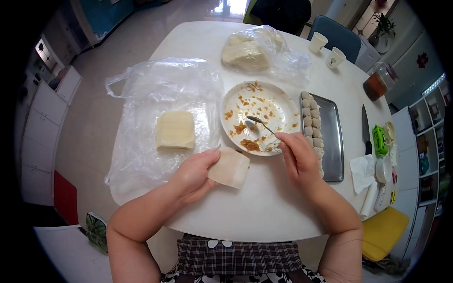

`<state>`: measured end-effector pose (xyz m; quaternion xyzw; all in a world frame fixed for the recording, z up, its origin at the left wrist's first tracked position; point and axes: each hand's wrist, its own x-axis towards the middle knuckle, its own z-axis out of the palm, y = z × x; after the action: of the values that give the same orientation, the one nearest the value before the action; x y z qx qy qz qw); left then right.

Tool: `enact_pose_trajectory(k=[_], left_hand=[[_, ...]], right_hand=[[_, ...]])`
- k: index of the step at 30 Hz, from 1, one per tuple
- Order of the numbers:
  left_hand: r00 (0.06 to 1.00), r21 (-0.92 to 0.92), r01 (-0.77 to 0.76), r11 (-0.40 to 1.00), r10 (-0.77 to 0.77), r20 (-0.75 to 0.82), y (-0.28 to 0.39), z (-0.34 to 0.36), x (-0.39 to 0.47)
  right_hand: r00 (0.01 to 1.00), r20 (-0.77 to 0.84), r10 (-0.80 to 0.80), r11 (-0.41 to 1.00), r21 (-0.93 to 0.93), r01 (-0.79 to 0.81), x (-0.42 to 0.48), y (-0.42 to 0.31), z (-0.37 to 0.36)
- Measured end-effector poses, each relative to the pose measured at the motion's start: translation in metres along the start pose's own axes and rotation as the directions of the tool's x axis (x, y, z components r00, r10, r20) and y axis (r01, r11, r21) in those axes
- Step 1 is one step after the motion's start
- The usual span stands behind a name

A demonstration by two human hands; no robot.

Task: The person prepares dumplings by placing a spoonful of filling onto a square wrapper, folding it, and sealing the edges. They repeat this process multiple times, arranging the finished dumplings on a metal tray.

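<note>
My left hand (198,171) grips a square dough wrapper (229,169) by its left edge, above the table in front of me. In my right hand (297,154) is a metal spoon (261,122), its bowl over a white plate (279,102). Scattered bits of orange-brown filling (250,144) lie on that plate, thickest near its front rim. To the left, a stack of square wrappers (175,130) rests on a spread clear plastic bag (141,148). Right of the plate, a metal tray (332,141) carries rows of filled dumplings (311,120) along its left side.
A bagged mass of dough (247,53) sits at the back, near two paper cups (335,58). On the right are a glass jug of tea (377,85), a kitchen knife (365,123), a green packet (379,140), a white bowl (384,169) and tissue paper (361,171).
</note>
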<state>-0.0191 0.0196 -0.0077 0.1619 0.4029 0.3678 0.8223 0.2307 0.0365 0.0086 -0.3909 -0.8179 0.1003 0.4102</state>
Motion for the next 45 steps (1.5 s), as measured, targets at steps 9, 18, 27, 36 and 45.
enact_pose_trajectory(k=[9, 18, 27, 36, 45], left_hand=[[0.997, -0.074, -0.054, 0.996, 0.058, 0.053, -0.004, -0.002, 0.007], [0.994, -0.09, -0.08, 0.993, 0.087, 0.069, 0.0, 0.001, 0.007], [0.992, -0.079, -0.123, 0.989, 0.126, 0.032, 0.001, 0.0, 0.003], [0.993, -0.078, -0.093, 0.993, 0.098, 0.061, 0.001, 0.001, 0.002], [0.997, -0.079, -0.077, 0.994, 0.079, 0.02, 0.002, 0.001, 0.001]], right_hand=[[0.988, 0.113, 0.102, 0.97, 0.211, -0.124, -0.008, 0.003, -0.025], [0.981, 0.02, -0.195, 0.981, 0.003, 0.195, 0.025, 0.016, 0.022], [0.783, 0.361, -0.507, 0.819, -0.082, 0.568, 0.023, -0.031, 0.019], [0.99, -0.026, 0.137, 0.987, 0.089, -0.134, 0.049, 0.049, 0.012], [0.882, 0.237, 0.408, 0.847, 0.261, -0.462, 0.053, 0.08, -0.008]])
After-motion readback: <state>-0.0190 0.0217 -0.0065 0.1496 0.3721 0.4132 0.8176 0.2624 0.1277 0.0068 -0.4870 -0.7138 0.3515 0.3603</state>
